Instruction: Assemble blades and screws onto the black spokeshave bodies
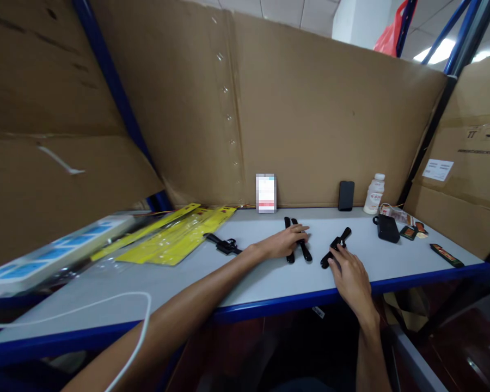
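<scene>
Several black spokeshaves lie on the grey tabletop. My left hand (289, 242) reaches across the middle of two lying side by side, the left spokeshave (288, 222) and the right spokeshave (306, 252). Its fingers are bent over the right one, with one finger pointing out; the middles of both tools are hidden. My right hand (351, 272) has thumb and fingertips closed on another spokeshave (345, 234), which slants on the table. Farther left, past my left forearm, rests a further spokeshave (224, 245), touched by neither hand.
Yellow-backed clear packages (179, 239) and a long white-and-blue box (61, 250) lie at left. A lit phone (265, 193), a dark phone (346, 196) and a bottle (374, 194) stand along the cardboard wall (302, 120). A black case (387, 228) sits at right. A white cable (147, 310) crosses my left arm.
</scene>
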The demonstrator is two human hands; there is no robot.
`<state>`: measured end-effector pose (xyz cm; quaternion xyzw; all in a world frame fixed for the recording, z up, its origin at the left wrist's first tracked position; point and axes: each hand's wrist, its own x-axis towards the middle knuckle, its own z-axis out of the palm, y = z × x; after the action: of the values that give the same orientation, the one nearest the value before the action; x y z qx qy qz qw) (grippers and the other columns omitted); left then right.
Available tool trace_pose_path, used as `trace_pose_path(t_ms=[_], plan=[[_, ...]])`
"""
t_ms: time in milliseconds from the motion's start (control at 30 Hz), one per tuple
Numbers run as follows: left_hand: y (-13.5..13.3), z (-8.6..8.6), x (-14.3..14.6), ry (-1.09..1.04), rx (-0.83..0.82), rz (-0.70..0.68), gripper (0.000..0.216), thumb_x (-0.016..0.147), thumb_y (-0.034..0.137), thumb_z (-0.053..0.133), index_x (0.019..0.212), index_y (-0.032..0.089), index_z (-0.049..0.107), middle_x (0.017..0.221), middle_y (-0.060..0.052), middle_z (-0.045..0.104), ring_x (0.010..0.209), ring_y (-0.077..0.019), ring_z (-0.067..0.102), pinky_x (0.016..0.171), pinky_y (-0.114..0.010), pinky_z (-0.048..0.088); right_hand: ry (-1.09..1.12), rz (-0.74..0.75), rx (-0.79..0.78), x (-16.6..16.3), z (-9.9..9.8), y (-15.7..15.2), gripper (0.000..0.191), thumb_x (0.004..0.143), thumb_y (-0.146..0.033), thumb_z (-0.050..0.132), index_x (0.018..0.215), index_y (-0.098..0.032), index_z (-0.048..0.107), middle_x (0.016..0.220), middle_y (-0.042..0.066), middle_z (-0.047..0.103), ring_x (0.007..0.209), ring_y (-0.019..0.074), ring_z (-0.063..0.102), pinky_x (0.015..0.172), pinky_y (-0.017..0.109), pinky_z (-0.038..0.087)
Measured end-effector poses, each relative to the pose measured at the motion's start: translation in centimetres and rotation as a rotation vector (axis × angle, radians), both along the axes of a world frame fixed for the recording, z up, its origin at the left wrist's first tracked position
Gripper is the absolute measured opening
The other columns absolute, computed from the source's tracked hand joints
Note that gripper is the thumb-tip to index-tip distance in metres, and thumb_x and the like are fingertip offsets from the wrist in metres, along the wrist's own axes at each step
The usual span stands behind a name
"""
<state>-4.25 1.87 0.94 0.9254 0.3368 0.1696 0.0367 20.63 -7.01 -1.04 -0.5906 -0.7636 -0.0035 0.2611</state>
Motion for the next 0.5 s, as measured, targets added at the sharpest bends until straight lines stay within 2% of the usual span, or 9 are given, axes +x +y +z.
trace_pose_path(t_ms=[100, 200, 333, 400, 500], plan=[[1.2, 0.1, -1.5, 0.009, 0.012, 0.076, 0.059, 0.069, -0.013, 0.04, 0.115, 0.015, 0.064, 0.15, -0.016, 0.05, 0.14, -0.0271, 0.047, 0.114, -0.047, 0.042, -0.005, 0.009, 0.014, -0.1, -0.2, 0.2, 0.04, 0.102, -0.03, 0.043, 0.136, -0.019, 0.062, 0.148, 0.012, 0.054, 0.138, 0.0265, 0.049, 0.118, 0.047, 0.033], [1.9, 0.0, -2.5, -0.014, -0.008, 0.095, 0.059, 0.065, -0.013, 0.039, 0.111, 0.014, 0.064, 0.143, -0.016, 0.056, 0.136, -0.027, 0.052, 0.11, -0.045, 0.046, -0.006, 0.014, 0.031, 0.0, -0.4, 0.3, 0.04, 0.102, -0.031, 0.045, 0.135, -0.02, 0.063, 0.148, 0.012, 0.054, 0.137, 0.0273, 0.05, 0.117, 0.047, 0.034], [2.0, -0.1, -2.3, -0.071, -0.024, 0.096, 0.047, 0.07, -0.01, 0.04, 0.101, 0.015, 0.065, 0.136, -0.014, 0.062, 0.132, -0.0254, 0.055, 0.107, -0.043, 0.047, -0.007, 0.006, 0.037, 0.0, -0.7, 0.5, 0.04, 0.101, -0.031, 0.046, 0.135, -0.019, 0.063, 0.147, 0.011, 0.055, 0.135, 0.0279, 0.052, 0.116, 0.047, 0.034], [1.6, -0.1, -1.6, -0.093, -0.02, 0.095, 0.033, 0.081, -0.003, 0.044, 0.097, 0.016, 0.065, 0.13, -0.013, 0.065, 0.129, -0.0247, 0.057, 0.107, -0.042, 0.047, -0.005, 0.002, 0.038, 0.0, -0.7, 0.5, 0.04, 0.101, -0.031, 0.046, 0.135, -0.019, 0.063, 0.147, 0.011, 0.055, 0.134, 0.0279, 0.052, 0.116, 0.046, 0.035], [0.7, 0.1, -0.3, -0.126, -0.009, 0.054, 0.018, 0.096, 0.02, 0.049, 0.098, 0.017, 0.067, 0.124, -0.013, 0.067, 0.121, -0.0246, 0.06, 0.105, -0.041, 0.047, -0.005, 0.009, 0.035, 0.0, -0.6, 0.5, 0.04, 0.101, -0.031, 0.045, 0.135, -0.02, 0.063, 0.147, 0.011, 0.055, 0.134, 0.0272, 0.052, 0.116, 0.046, 0.034]])
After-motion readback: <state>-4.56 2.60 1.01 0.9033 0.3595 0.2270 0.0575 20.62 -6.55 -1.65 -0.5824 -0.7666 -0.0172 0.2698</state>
